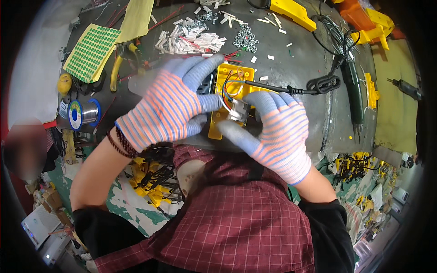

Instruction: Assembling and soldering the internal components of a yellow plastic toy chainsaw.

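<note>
A yellow plastic housing [249, 73] sits open at the table's front, with coloured wires [233, 81] inside it. A black cable [268, 85] runs out of it to the right. My left hand [170, 98], in a striped knit glove, is at the housing's left side. Its fingers are bent around a dark panel [207, 85], which they partly cover. At the housing's lower right, my right hand [277, 129], gloved alike, has thumb and fingers closed on a small silver-and-white boxy component [239, 111]. The fingers hide part of that component.
White sleeve pieces [191, 41] and metal nuts [246, 38] lie in heaps behind the housing. Solder wire on a spool [84, 113], pliers [117, 70] and a green-dotted sticker sheet [93, 52] are at left. A dark power screwdriver [354, 91] lies at right, near yellow housings [293, 12].
</note>
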A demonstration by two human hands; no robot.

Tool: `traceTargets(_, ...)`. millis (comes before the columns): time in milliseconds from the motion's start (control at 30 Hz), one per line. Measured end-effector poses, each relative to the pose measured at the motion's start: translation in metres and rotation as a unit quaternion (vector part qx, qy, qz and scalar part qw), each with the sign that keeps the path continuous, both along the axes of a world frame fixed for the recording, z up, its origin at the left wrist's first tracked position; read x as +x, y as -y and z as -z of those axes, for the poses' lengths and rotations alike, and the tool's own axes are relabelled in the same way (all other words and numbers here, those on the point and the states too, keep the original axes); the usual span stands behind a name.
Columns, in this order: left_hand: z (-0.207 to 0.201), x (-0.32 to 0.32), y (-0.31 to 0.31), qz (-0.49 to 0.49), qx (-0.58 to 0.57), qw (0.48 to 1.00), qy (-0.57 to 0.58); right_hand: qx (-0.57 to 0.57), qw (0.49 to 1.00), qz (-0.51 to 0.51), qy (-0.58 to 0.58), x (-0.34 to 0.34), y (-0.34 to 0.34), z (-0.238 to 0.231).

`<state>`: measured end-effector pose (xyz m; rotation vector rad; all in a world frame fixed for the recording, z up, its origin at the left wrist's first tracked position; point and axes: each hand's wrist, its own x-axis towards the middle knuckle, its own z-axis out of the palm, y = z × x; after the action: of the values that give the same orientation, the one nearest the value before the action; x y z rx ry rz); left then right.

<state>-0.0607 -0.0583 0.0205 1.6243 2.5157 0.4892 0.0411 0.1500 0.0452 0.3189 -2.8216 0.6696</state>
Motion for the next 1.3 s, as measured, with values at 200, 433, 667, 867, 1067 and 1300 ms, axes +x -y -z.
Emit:
traceTargets(200, 0.008, 0.008, -0.002, -0.006, -0.014, 0.999, -0.038, -0.090, 0.994, 0.040, 0.054, 0.001, 0.005, 0.008)
traceTargets(433, 0.019, 0.023, 0.000, -0.051, 0.059, 0.997, -0.021, -0.138, 0.974, -0.025, 0.180, -0.016, -0.009, -0.008)
traceTargets(667, 0.030, 0.024, 0.003, -0.063, 0.093, 0.993, -0.032, -0.210, 0.909, -0.094, 0.347, -0.054, -0.031, -0.006)
traceTargets(867, 0.045, 0.018, 0.006, -0.057, 0.165, 0.983, -0.053, -0.206, 0.888, -0.069, 0.405, -0.056, -0.031, -0.002)
traceTargets(1067, 0.036, 0.014, 0.008, -0.044, 0.177, 0.982, -0.041, -0.116, 0.932, -0.038, 0.343, -0.054, -0.018, -0.011)
traceTargets(1300, 0.046, 0.007, -0.002, -0.019, 0.230, 0.972, -0.045, -0.052, 0.929, -0.075, 0.360, -0.069, -0.028, -0.020)
